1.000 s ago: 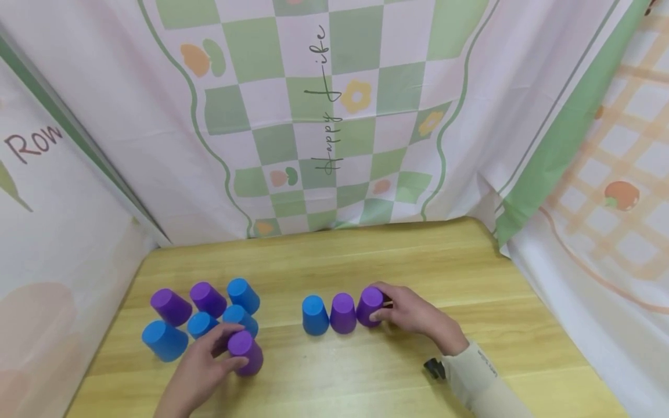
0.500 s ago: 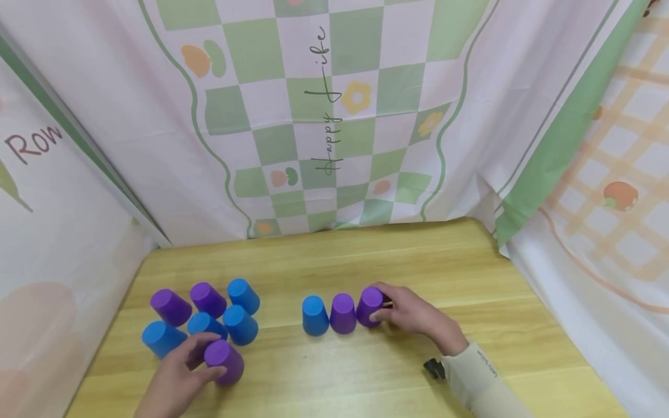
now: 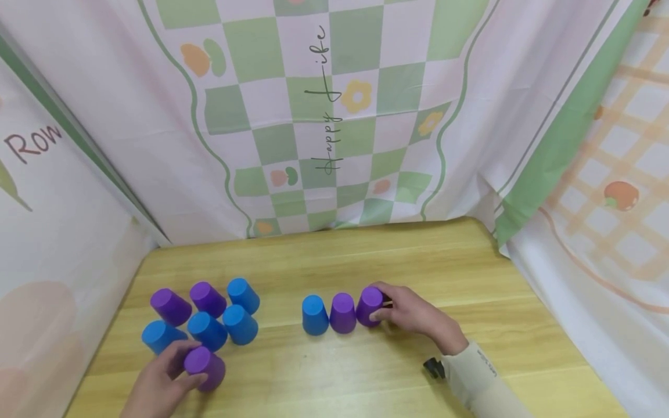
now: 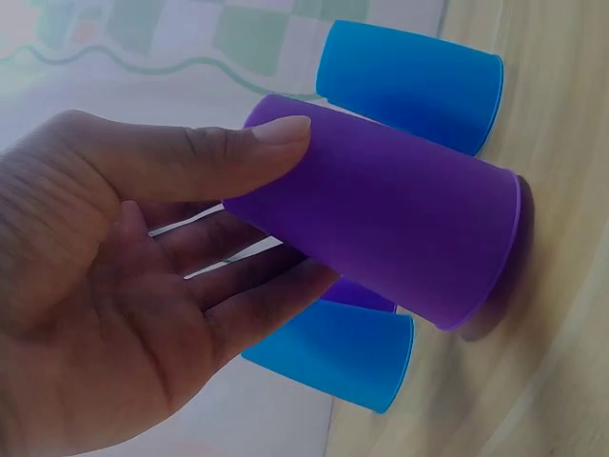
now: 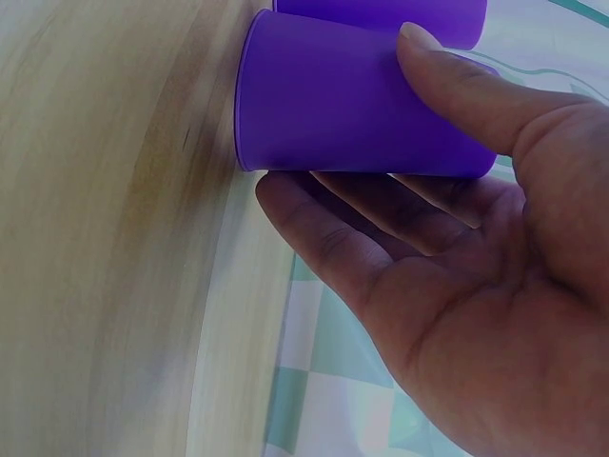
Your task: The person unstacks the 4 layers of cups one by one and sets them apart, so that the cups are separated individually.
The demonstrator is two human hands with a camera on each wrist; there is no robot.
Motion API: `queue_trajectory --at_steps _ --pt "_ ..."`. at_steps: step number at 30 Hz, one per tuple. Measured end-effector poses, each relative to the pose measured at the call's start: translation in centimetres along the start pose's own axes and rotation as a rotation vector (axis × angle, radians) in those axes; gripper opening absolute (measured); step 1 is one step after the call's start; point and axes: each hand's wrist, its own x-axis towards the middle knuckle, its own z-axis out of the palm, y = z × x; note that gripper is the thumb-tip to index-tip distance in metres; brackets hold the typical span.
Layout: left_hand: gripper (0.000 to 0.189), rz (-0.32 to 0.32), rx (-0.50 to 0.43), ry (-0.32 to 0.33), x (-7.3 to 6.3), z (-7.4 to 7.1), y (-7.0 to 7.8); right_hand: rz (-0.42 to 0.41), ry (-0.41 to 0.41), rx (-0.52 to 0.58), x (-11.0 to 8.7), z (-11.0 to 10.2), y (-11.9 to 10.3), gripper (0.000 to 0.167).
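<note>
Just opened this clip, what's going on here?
A person's left hand holds a purple cup, upside down, just in front of a cluster of two purple cups and four blue cups. The right hand grips another purple cup at the right end of a row of three, beside a middle purple cup and a left-end blue cup. Whether the left hand's cup touches the wooden table is hard to tell.
</note>
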Motion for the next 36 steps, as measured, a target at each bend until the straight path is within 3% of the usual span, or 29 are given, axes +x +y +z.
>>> queue_trajectory --at_steps 10,14,21,36 --pt "0.054 0.023 0.004 0.029 -0.1 -0.1 -1.2 -0.003 -0.003 -0.003 0.0 0.1 0.1 0.033" --pt "0.054 0.000 0.013 0.029 -0.2 -0.2 -1.4 -0.001 -0.001 -0.007 0.0 0.1 0.1 0.033" --pt "0.058 -0.035 0.012 -0.002 0.0 -0.4 -1.3 -0.004 -0.002 -0.013 -0.1 0.0 0.1 0.034" --pt "0.062 -0.047 0.050 -0.038 0.2 -0.7 -0.6 0.012 0.002 -0.014 0.1 0.0 -0.1 0.033"
